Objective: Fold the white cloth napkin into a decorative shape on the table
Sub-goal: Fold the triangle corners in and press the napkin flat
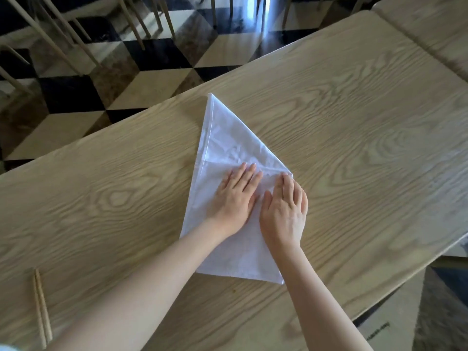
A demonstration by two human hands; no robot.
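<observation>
white cloth napkin [222, 148] is lying flat in the middle of the wooden table [354, 127], folded into a long kite shape with its point aiming away from the person. left hand [234, 198] is pressing palm down on it, fingers straight. right hand [285, 211] is lying flat just beside it, fingertips touching the right corner fold. a pair of chopsticks [41, 307] is sitting near the table's left edge.

Soft, even daylight; we see bright glare streaking the glossy checkered floor [263, 24] toward twelve o'clock. Faint shadows under the forearms. Wide-angle bowing bends the table [354, 122] edges; slight motion blur softens the corners.
</observation>
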